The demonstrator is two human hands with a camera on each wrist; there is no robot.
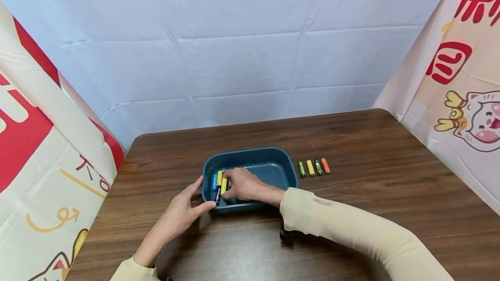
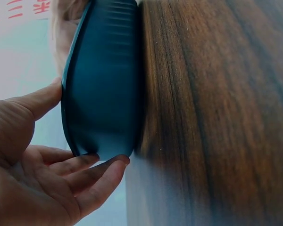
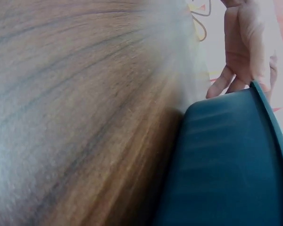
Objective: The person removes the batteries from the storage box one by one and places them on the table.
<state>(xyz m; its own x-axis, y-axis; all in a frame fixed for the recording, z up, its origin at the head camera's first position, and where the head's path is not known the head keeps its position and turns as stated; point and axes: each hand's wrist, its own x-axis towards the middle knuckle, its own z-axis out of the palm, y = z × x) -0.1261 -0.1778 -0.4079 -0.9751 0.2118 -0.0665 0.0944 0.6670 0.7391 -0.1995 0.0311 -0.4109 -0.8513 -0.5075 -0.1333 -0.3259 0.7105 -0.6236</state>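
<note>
A dark blue rectangular tray (image 1: 269, 154) lies on the table. My left hand (image 1: 181, 211) spans its near left corner; in the left wrist view the thumb touches the rim while extended fingers rest against the end wall (image 2: 101, 89). Inside the tray, my right hand (image 1: 245, 184) pinches a yellow battery (image 1: 224, 186) between thumb and fingers. Beside that battery, at the left end, lie a light blue battery (image 1: 214, 182), another yellow battery (image 1: 219, 178) and a dark blue battery (image 1: 217, 196). The right hand hides part of the tray floor; the right wrist view does not show it.
Right of the tray, a green battery (image 1: 301, 169), a yellow one (image 1: 310, 168), a dark green one (image 1: 318, 167) and an orange one (image 1: 326, 166) form a row on the wooden table (image 1: 375, 159). A pale cloth (image 1: 242, 47) hangs behind, printed cloths at both sides.
</note>
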